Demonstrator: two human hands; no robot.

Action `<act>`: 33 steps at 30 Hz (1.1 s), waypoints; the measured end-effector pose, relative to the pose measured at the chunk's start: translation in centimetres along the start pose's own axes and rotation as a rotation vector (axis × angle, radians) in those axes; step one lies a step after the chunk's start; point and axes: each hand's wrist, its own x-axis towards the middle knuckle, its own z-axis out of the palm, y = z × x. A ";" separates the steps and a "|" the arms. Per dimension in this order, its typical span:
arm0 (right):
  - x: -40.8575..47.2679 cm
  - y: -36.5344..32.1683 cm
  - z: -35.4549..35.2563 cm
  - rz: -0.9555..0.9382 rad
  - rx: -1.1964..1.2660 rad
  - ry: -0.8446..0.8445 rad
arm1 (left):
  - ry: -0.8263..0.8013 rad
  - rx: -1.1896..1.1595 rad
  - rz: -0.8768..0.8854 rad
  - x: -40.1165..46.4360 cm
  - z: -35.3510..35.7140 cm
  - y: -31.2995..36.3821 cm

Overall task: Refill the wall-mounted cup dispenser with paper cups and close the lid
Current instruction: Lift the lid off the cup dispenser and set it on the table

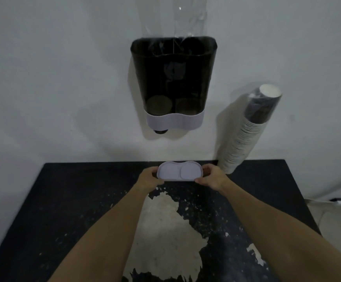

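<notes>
Holding the lid [179, 171] by its two ends, the left hand [149, 177] and right hand [212, 179] pinch it level over the table's [74, 200] far edge, leaving the open dispenser [173, 78] on the wall above free for loading. The cups [245, 131] lean against the wall, far right.

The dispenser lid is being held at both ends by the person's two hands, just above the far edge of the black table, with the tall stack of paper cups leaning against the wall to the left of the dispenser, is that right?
Not quite. The stack of paper cups leans against the wall to the right of the dispenser, not the left, as the head view shows. The rest holds: the left hand and right hand hold the lid at its ends, above the table's far edge.
</notes>
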 end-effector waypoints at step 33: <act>9.7 2.8 3.8 0.067 -0.653 0.018 | 0.161 0.379 -0.012 11.2 6.0 -3.7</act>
